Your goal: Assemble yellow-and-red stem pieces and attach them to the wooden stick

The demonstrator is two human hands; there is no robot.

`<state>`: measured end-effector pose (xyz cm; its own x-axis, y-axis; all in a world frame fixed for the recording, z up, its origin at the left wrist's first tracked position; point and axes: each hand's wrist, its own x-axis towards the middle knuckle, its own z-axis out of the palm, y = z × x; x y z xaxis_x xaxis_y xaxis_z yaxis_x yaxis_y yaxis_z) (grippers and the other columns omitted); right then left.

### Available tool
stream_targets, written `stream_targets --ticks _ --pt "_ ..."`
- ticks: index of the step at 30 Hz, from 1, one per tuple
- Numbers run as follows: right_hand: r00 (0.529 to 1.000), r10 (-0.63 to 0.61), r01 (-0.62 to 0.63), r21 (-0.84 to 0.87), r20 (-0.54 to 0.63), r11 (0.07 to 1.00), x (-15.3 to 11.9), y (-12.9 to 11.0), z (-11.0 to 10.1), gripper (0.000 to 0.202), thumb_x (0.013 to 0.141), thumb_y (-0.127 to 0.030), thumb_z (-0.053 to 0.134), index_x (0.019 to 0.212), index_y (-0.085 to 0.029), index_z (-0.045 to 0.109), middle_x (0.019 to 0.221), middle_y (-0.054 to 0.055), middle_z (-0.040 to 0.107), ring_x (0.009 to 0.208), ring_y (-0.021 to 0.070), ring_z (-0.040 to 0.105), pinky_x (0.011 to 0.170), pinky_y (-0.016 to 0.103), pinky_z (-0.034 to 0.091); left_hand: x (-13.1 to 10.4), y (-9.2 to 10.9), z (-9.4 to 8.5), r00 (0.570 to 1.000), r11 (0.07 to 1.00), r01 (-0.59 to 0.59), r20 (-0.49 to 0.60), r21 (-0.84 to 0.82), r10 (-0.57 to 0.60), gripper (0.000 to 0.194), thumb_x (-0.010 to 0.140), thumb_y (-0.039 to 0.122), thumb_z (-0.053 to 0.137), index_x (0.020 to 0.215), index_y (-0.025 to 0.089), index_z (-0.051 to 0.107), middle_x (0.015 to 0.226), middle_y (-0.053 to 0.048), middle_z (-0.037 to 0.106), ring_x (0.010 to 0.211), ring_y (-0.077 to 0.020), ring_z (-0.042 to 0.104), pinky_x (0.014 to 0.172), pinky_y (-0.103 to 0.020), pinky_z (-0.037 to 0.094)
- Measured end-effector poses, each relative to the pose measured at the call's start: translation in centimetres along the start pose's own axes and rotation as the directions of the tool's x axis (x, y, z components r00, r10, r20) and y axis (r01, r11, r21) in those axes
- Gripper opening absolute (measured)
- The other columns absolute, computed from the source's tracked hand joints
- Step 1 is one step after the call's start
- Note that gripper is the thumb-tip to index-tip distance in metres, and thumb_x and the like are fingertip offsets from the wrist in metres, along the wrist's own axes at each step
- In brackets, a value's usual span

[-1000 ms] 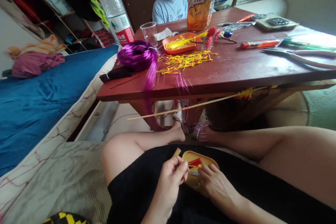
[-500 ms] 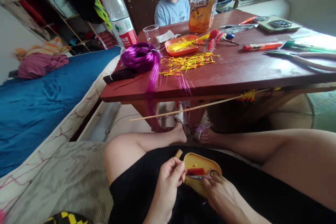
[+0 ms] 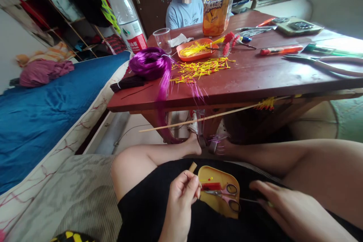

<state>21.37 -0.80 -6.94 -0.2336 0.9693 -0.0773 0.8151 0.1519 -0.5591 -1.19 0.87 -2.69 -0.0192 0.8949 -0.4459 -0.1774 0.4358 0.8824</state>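
Note:
My left hand [image 3: 185,189] is closed in a pinch above my lap, with a short flat tan strip [image 3: 193,166] sticking up from its fingers. What else the fingertips hold is hidden. Beside it on the black cloth over my lap lies a yellow tray [image 3: 233,211]. Pink-handled scissors [image 3: 227,197] rest in the tray, next to a red bundle [image 3: 211,186] and a few yellow bits with tips. To the tray's right, my right hand [image 3: 286,206] is curled and smeared by motion. A thin shaft [image 3: 251,200] points left from its fingers; its kind is unclear.
Ahead stands a red-brown table [image 3: 244,79] with purple fibre [image 3: 151,62], yellow stamens [image 3: 202,69], an orange tray [image 3: 195,59], pliers [image 3: 320,62] and bottled tea [image 3: 217,7]. A thin stick [image 3: 198,120] juts out below its edge. A person [image 3: 184,11] sits opposite; a blue bed [image 3: 56,109] is left.
My right hand has left the scissors, which now lie in the tray, and has moved right with a thin shaft in its fingers. My left hand has stayed almost in place.

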Motion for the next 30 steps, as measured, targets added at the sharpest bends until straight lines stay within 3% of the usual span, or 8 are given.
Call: stream_targets --ticks 2,5,10,12,16,20,26,30 --pt "0.996 0.047 -0.074 0.37 0.08 0.926 1.1 -1.7 -1.5 0.017 0.076 -0.034 0.051 0.081 -0.024 0.064 0.067 0.004 0.066 0.058 0.0208 0.061 0.053 0.03 0.047 0.1 -0.4 0.5 0.999 1.0 0.009 0.037 0.003 -0.009 0.041 0.066 0.053 0.065 0.058 0.016 0.048 0.05 0.005 0.041 0.046 -0.0061 0.03 0.044 -0.019 0.022" --pt "0.973 0.13 -0.232 0.788 0.192 0.57 2.3 -4.9 -1.4 0.03 0.075 -0.047 0.057 0.088 -0.02 0.062 0.076 0.005 0.066 0.067 0.0199 0.061 0.058 0.029 0.048 -0.1 -0.7 1.2 0.999 0.999 -0.006 0.047 0.045 0.004 0.044 0.066 0.056 0.063 0.058 0.016 0.048 0.049 0.005 0.04 0.046 -0.0063 0.03 0.044 -0.019 0.023" --pt "0.949 0.178 -0.295 0.934 0.261 0.202 2.7 -7.2 0.5 0.031 0.067 -0.044 0.069 0.073 -0.015 0.063 0.066 0.002 0.062 0.057 0.0127 0.055 0.054 0.022 0.044 -0.9 -0.5 1.6 0.999 0.991 -0.035 0.027 0.128 0.032 0.044 0.066 0.058 0.061 0.056 0.016 0.05 0.048 0.004 0.042 0.045 -0.0074 0.031 0.046 -0.021 0.025" --pt "0.963 0.156 -0.251 0.942 0.219 0.224 2.7 -7.3 0.5 0.028 0.07 -0.042 0.067 0.07 -0.015 0.063 0.065 0.002 0.061 0.058 0.0128 0.055 0.055 0.022 0.044 -0.9 -0.3 1.6 0.996 0.993 -0.005 0.087 0.12 -0.006 0.042 0.068 0.056 0.06 0.062 0.015 0.057 0.049 0.003 0.046 0.045 -0.0077 0.032 0.046 -0.021 0.024" --pt "0.997 0.078 -0.061 0.848 0.023 0.526 2.5 -7.1 0.3 0.027 0.081 -0.038 0.054 0.066 -0.017 0.063 0.061 0.001 0.056 0.058 0.0131 0.053 0.054 0.021 0.044 -0.7 -0.1 1.9 0.966 0.994 0.056 0.247 0.097 -0.078 0.038 0.071 0.049 0.06 0.072 0.012 0.067 0.056 -0.002 0.055 0.044 -0.0068 0.035 0.045 -0.021 0.024" --pt "0.993 -0.024 0.097 0.694 -0.115 0.713 2.2 -7.0 0.8 0.021 0.086 -0.031 0.049 0.077 -0.02 0.064 0.066 0.002 0.057 0.059 0.0138 0.056 0.053 0.02 0.044 -0.5 -0.6 2.1 0.984 0.995 0.071 0.16 0.07 -0.081 0.034 0.064 0.046 0.068 0.064 0.012 0.065 0.052 -0.002 0.057 0.039 -0.0053 0.032 0.041 -0.02 0.021" --pt "0.988 -0.045 0.135 0.68 -0.148 0.721 2.2 -7.2 0.7 0.022 0.087 -0.028 0.047 0.071 -0.021 0.06 0.064 0.0 0.056 0.058 0.0123 0.054 0.054 0.019 0.042 -0.5 -0.5 2.5 0.994 0.995 0.044 0.096 0.089 -0.052 0.029 0.065 0.041 0.066 0.057 0.014 0.061 0.048 0.0 0.056 0.038 -0.0055 0.031 0.04 -0.021 0.021" --pt "0.993 0.084 0.021 0.807 -0.088 0.591 2.4 -7.2 0.6 0.025 0.084 -0.036 0.05 0.067 -0.019 0.057 0.063 0.0 0.053 0.057 0.0132 0.051 0.052 0.021 0.042 -0.6 -0.2 2.7 0.997 0.989 -0.004 0.076 0.147 -0.007 0.022 0.067 0.031 0.061 0.053 0.015 0.058 0.045 0.0 0.055 0.04 -0.0072 0.035 0.043 -0.021 0.024"
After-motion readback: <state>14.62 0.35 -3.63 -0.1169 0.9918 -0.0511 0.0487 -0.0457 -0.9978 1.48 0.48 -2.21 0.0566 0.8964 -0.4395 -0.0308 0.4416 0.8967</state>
